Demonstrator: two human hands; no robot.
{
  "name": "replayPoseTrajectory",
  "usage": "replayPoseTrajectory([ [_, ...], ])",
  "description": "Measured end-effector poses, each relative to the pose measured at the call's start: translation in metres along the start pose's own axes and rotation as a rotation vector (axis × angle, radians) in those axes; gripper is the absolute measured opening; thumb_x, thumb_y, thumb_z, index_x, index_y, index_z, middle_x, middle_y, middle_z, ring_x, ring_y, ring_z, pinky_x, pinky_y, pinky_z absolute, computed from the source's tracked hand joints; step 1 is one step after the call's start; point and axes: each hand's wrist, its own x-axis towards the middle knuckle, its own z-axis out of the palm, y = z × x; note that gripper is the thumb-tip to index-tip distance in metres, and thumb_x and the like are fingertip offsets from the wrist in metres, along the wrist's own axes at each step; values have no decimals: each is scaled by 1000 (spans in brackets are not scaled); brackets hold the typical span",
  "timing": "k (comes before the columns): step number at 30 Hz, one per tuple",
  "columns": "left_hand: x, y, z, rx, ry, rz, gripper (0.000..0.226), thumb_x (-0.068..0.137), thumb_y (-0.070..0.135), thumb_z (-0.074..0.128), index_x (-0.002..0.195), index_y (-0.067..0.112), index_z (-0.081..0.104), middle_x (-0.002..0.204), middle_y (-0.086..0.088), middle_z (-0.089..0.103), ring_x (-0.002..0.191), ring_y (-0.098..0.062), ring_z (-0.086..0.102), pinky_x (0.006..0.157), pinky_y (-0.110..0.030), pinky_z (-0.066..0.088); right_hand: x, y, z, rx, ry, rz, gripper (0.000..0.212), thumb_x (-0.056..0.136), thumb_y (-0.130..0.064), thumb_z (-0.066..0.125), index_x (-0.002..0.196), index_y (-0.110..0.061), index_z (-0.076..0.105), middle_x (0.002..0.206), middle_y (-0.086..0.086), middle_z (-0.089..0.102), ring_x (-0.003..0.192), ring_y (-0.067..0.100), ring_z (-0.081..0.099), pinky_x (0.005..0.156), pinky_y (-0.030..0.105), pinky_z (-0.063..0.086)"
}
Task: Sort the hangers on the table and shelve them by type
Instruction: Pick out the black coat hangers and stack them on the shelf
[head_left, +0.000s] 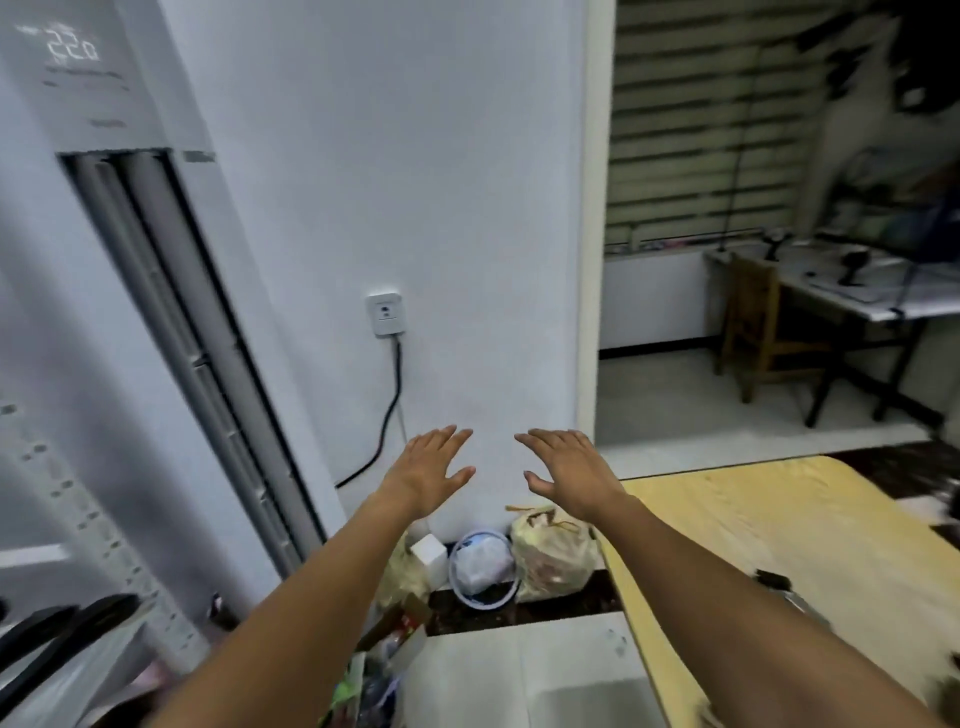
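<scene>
L hand (434, 470) & R hand (574, 470): fingers straight, slightly spread, holding nothing. Bench (779, 519) cut off at right; dark items (771, 578) on it too blurred to ID.

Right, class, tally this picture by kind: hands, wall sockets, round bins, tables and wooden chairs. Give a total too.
Hands: 2 (left hand, right hand)
Wall socket: 1
Round bin: 1
Tables: 2 (light wood table, white desk)
Wooden chair: 1
Total: 7
</scene>
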Motion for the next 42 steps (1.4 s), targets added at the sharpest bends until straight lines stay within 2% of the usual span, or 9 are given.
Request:
replayPoseTrajectory([
  [12, 97, 176, 47, -18, -22, 382, 58, 98, 43, 38, 150, 24, 19, 158, -3, 20, 144, -20, 20, 119, -33, 11, -103, 142, -14, -75, 24, 327, 54, 94, -39, 46, 145, -24, 36, 148, 2, 40, 133, 21, 39, 111, 35, 22],
  [18, 120, 233, 84, -9, -93, 539, 59, 98, 43, 39, 149, 22, 20, 156, -4, 23, 143, -20, 22, 119, -33, 14, -147, 188, -16, -115, 14, 489, 54, 94, -40, 45, 145, -25, 34, 149, 0, 40, 133, 20, 39, 111, 34, 20],
  [23, 141, 264, 110, -2, -167, 620, 59, 98, 44, 37, 150, 23, 19, 158, -3, 19, 144, -20, 20, 120, -34, 11, -179, 206, -9, -112, -18, 622, 54, 96, -40, 42, 147, -27, 30, 150, -2, 36, 134, 19, 36, 113, 34, 17],
  [31, 160, 344, 137, 17, -265, 868, 59, 99, 44, 36, 151, 25, 16, 159, -2, 16, 145, -20, 17, 120, -35, 11, -251, 222, -11, -138, -38, 927, 53, 97, -41, 41, 147, -27, 29, 151, -1, 35, 135, 21, 34, 115, 36, 16],
  [42, 138, 429, 164, -25, -351, 1156, 59, 99, 45, 36, 151, 28, 14, 159, 1, 12, 146, -19, 13, 121, -35, 7, -340, 206, -31, -217, -31, 1270, 53, 96, -39, 43, 146, -27, 30, 150, -3, 35, 136, 22, 34, 114, 36, 19],
])
